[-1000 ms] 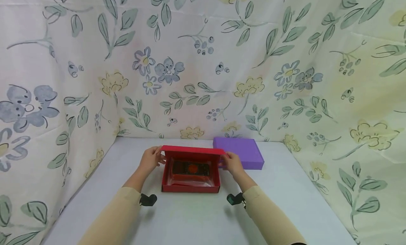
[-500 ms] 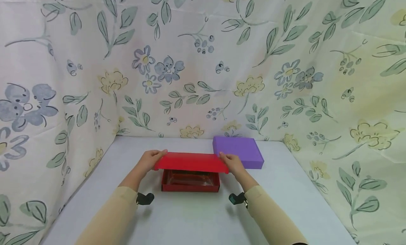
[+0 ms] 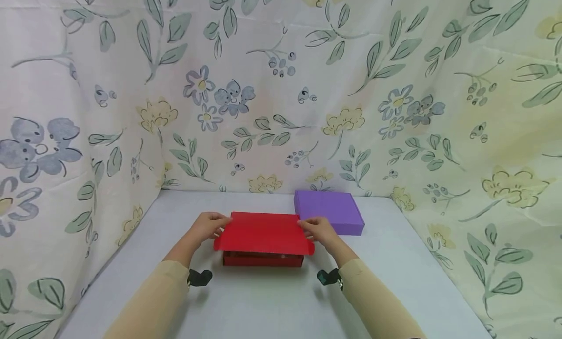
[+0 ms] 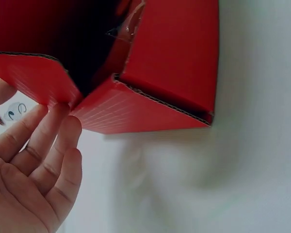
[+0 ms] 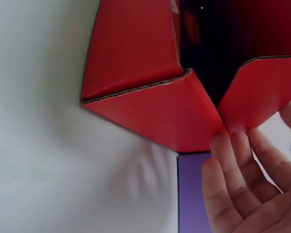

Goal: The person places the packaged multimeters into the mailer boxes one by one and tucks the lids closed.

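A red cardboard box [image 3: 263, 259] stands on the white table with its hinged lid [image 3: 265, 234] tilted forward over it, a narrow dark gap left at the front. My left hand [image 3: 210, 226] holds the lid's left side, thumb at the top edge and fingertips against the side flap [image 4: 29, 77]. On the opposite side my right hand [image 3: 321, 230] grips the lid the same way, its fingertips on the right flap [image 5: 262, 92]. A bit of clear plastic [image 4: 131, 24] shows inside the box in the left wrist view; the remaining contents are mostly in shadow.
Behind the right hand lies a closed purple box [image 3: 331, 209]. The white table [image 3: 263, 305] meets a floral curtain [image 3: 263, 149] at the back and sides. Each wrist carries a small dark camera mount [image 3: 200, 277].
The red lid has swung forward and down over the box, hiding the dark packet with the orange circle seen earlier inside. Both hands moved with it, keeping to its sides.
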The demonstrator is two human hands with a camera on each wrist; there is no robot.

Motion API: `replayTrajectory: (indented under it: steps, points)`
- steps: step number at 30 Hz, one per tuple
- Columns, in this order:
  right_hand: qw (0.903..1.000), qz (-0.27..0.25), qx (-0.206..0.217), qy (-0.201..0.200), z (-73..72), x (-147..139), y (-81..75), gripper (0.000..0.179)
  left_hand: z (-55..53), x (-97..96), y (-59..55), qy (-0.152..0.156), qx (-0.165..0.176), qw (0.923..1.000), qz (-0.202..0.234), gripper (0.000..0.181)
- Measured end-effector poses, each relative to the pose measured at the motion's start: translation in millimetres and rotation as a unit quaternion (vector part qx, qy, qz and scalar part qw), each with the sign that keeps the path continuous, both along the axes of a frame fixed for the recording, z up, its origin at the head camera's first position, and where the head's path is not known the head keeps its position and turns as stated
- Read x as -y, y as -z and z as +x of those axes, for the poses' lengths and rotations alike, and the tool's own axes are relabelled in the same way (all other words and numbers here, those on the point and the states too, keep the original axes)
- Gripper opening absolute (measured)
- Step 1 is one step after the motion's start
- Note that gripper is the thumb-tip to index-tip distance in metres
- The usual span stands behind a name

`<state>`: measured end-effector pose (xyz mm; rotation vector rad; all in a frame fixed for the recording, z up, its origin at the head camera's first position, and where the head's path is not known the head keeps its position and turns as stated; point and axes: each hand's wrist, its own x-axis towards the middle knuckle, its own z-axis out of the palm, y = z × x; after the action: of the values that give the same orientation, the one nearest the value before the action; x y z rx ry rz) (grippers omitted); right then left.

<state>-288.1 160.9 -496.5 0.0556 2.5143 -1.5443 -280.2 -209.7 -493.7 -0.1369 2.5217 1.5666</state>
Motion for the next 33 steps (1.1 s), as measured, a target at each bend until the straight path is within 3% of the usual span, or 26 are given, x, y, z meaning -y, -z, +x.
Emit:
replayTrajectory:
  steps: [16,23,33]
  points:
    - [0.9996,-0.015,0.005,-0.025,4.6,3,12.4,0.039,5.0,-0.4,13.5,0.005,0.021,0.9998,-0.006,0.042]
    - [0.9997,-0.020,0.002,-0.012,5.1,6,16.5,0.038,7.1,-2.8,15.8,0.005,0.026,0.9996,-0.004,0.041]
    - [1.0000,0.005,0.004,0.003,2.5,8,13.6,0.038,0.3,-3.8,17.0,0.006,0.056,0.9984,0.004,0.042]
